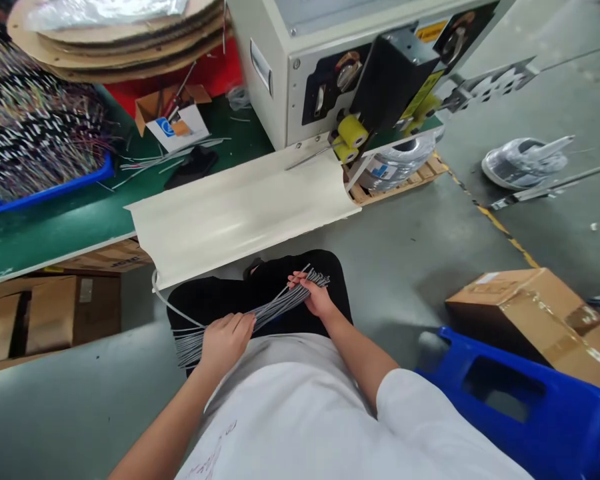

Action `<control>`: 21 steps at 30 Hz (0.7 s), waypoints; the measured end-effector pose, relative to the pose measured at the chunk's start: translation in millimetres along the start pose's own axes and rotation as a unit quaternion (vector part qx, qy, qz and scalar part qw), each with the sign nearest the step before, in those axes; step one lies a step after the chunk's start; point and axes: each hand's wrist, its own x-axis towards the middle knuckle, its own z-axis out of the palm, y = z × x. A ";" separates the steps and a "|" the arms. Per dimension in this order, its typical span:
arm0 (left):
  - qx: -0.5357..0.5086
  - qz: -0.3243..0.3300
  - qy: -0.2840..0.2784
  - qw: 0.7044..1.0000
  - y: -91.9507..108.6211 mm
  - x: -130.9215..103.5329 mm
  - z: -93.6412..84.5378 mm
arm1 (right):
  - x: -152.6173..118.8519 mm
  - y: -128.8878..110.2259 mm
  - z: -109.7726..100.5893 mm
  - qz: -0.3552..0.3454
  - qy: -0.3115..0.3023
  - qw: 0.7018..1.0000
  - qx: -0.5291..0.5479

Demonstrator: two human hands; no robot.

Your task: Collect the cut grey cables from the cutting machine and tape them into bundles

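A bundle of cut grey cables [279, 307] lies across my lap, held by both hands. My left hand [227, 340] wraps over the bundle near its left end, where the cable ends fan out. At the other end, my right hand [310, 291] is closed round the bundle, its fingers at the gathered tips. One cable sticks out above the rest by my right fingers. In front of my knees is a cream curved chute [245, 207], and a single loose cable [177, 308] curves from its left corner down toward my left hand.
A cable machine [300, 80] with yellow rollers [351, 137] stands behind the chute, a thin cable poking out. On the green bench [10, 250] are a blue tray [55, 193] of wire bundles and a small open box [180, 127]. Cartons [535, 313] and a blue stool [505, 373] stand at right.
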 end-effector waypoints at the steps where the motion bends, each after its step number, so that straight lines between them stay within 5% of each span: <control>1: -0.012 -0.013 -0.024 1.000 4.1 -6.5 9.1 | 0.1 0.8 -0.9 -0.006 -0.001 1.000 0.005; 7: -0.068 -0.020 -0.104 0.992 10.8 -21.8 40.0 | -3.4 0.7 -1.8 0.017 0.004 1.000 0.007; 13: -0.048 -0.032 -0.126 0.990 11.8 -16.4 34.4 | -4.6 -3.7 6.1 -0.011 -0.022 1.000 0.009; 16: 0.015 -0.087 -0.165 0.982 -6.7 -26.6 16.5 | -4.8 -6.1 8.5 -0.014 -0.030 0.999 0.019; 21: 0.036 -0.225 -0.237 0.944 -61.0 -75.5 0.5 | -3.0 -7.0 8.5 -0.022 -0.013 0.999 0.024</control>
